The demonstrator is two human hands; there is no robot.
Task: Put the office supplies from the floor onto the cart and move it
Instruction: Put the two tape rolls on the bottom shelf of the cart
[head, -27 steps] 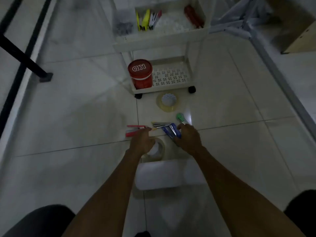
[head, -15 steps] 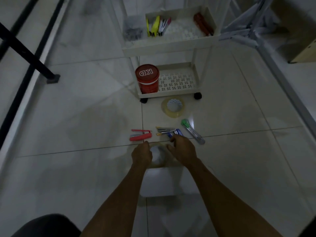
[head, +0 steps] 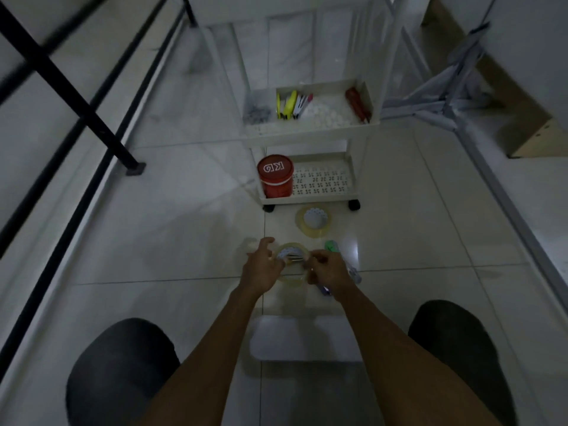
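Observation:
Both my hands hold a clear tape roll (head: 290, 281) just above the floor. My left hand (head: 260, 269) grips its left side with the index finger raised, and my right hand (head: 329, 272) pinches its right side. Thin silver pens show through the roll's hole. A blue item (head: 324, 291) peeks out under my right wrist. A green-capped cutter (head: 332, 245) lies on the floor just right of my right hand. A second tape roll (head: 313, 222) lies in front of the white cart (head: 310, 130). The cart's upper tray holds markers, clips and a red tool.
A red tin (head: 275, 176) stands on the cart's bottom shelf, at its left. Black table legs (head: 92, 118) run along the left. A grey folded stand (head: 455, 96) and a wooden box (head: 534, 139) are at the right. My knees frame the lower view.
The tape roll has come up off the floor and forward between my hands, over the pens. The red stapler is now out of sight. My head moved back, so the cart looks farther off.

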